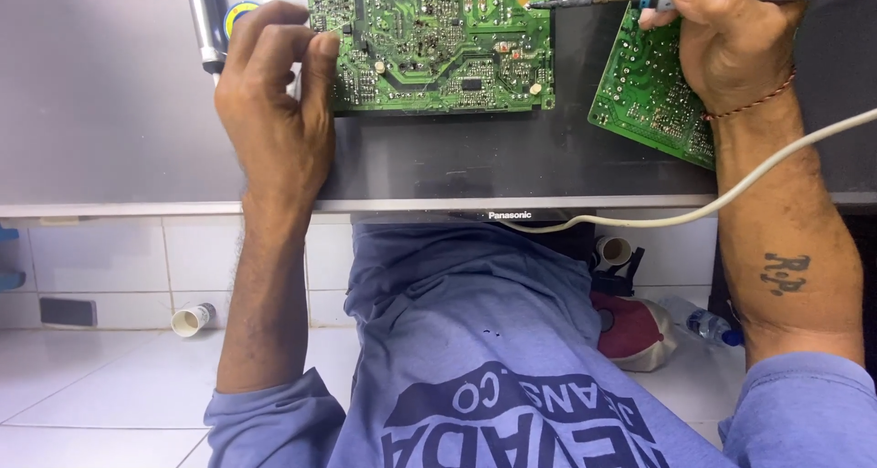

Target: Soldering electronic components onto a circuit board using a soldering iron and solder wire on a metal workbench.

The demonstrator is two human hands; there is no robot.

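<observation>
Green circuit board [434, 41] lies on the dark worktop [512, 157]; left hand [274, 112] fingers clamp its left edge; right hand [722, 30] fingers grip the soldering iron [585, 0], whose hot tip, if it slips, could bridge nearby joints.

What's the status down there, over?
Left hand grips the board edge. Right hand holds the soldering iron, tip on the board's top right. Second board under right hand; cord crosses the forearm.
</observation>
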